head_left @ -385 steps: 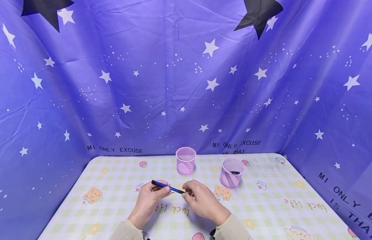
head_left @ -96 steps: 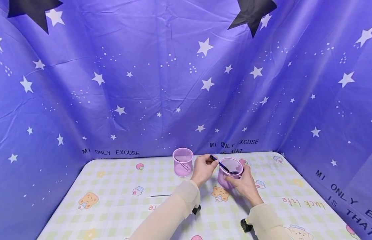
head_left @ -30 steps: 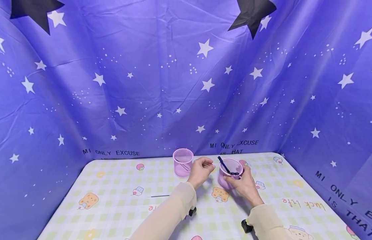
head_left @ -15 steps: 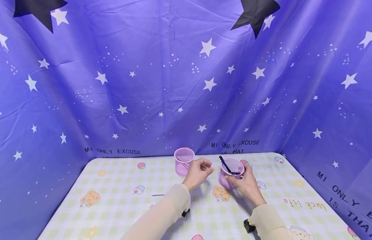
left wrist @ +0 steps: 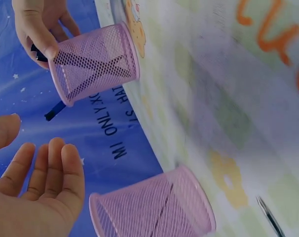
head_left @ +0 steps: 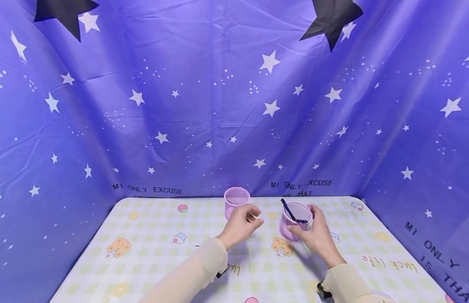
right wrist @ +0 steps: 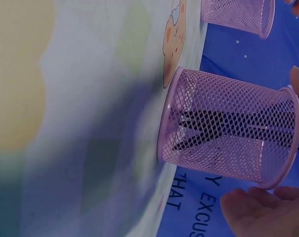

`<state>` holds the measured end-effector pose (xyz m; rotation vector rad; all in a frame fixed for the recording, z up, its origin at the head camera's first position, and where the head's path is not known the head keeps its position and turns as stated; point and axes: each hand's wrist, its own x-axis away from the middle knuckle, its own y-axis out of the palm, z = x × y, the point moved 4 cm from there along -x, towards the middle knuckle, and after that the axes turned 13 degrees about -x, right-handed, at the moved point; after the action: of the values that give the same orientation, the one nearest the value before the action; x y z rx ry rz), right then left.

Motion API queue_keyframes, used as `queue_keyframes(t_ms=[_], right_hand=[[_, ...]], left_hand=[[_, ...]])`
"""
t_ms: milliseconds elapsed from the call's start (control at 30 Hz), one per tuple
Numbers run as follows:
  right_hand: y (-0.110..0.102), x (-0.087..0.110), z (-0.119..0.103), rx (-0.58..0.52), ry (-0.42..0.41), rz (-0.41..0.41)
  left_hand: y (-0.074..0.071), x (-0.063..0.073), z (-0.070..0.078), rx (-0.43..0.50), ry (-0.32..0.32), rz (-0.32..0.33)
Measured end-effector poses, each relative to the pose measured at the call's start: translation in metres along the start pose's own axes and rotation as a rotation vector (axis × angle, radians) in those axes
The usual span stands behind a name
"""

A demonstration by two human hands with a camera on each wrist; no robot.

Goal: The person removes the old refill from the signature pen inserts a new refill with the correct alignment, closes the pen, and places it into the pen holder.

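Observation:
My right hand (head_left: 320,237) grips a pink mesh pen holder (head_left: 287,234) near its rim, thumb on the near side. One dark blue pen (head_left: 289,211) leans out over its left rim; other dark pens sit lower in it, seen through the mesh in the right wrist view. My left hand (head_left: 239,223) holds nothing, its fingers loosely bent, palm toward the right holder in the left wrist view. Behind it stands a second pink mesh pen holder (head_left: 230,208), partly hidden. A thin dark stick shape (left wrist: 162,210) shows inside that one.
A slim pen refill (left wrist: 270,217) lies on the table left of the holders, mostly behind the left sleeve (head_left: 196,269) in the head view. The checked tablecloth (head_left: 151,252) ends at a blue starry curtain (head_left: 204,105) behind and at both sides.
Earlier both hands held a blue pen, then the left hand lowered it into the right pen holder. The left hand has let go and drawn back left; the right hand stays on the holder.

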<state>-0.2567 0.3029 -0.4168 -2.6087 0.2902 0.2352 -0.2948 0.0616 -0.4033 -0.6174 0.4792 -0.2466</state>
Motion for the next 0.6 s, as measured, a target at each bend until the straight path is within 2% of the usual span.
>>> queue_keyframes(t_ms=[133,333,600], right_hand=[[-0.004,0.003,-0.003,0.04,-0.046,0.012],[-0.005,0.007,-0.01,0.137,-0.108,0.014],[-0.001,0.017,-0.027,0.224,-0.279,0.045]], left_hand=[[-0.012,0.008,-0.001,-0.032,0.028,0.01],[-0.031,0.021,-0.004,-0.14,0.084,0.056],[-0.057,0.04,-0.011,-0.215,0.084,0.078]])
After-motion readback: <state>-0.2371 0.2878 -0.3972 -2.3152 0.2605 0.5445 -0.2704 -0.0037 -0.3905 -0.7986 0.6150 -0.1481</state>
